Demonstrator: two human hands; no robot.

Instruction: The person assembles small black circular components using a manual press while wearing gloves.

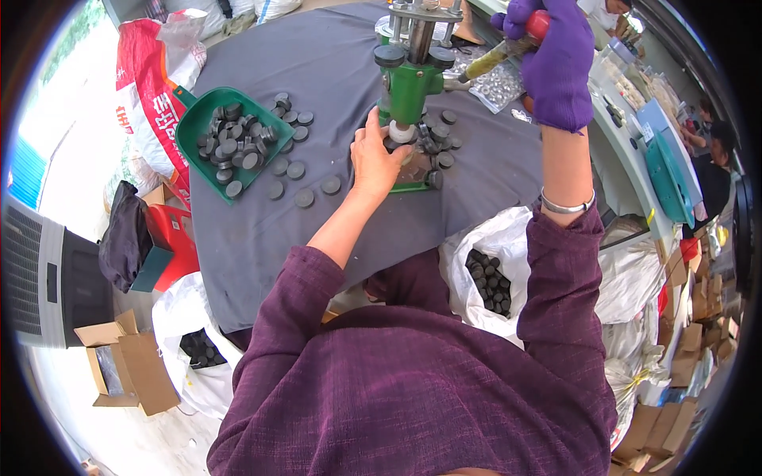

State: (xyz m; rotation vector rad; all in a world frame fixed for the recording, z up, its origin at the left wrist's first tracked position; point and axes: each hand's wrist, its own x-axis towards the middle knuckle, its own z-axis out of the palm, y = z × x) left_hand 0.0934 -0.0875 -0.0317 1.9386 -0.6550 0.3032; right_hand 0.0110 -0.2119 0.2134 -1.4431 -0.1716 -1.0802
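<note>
A green hand press (406,94) stands on the cloth-covered table, with a white round tip (402,132) at the bottom of its ram. My left hand (376,159) is bare and curls in beside that tip, thumb and fingers around the spot under it. Whatever lies between those fingers is mostly hidden. Raised at the upper right, my right hand (562,75) wears a purple glove and grips the press's lever (486,62) by its red knob (538,25). Black round caps (435,141) lie heaped against the right side of the press base.
A green dustpan (190,151) full of black caps sits left on the grey tablecloth (278,63), with loose caps (304,197) beside it. Clear small parts (502,86) lie behind the press. White sacks (520,238) of caps flank my lap. People (714,147) are at the far right.
</note>
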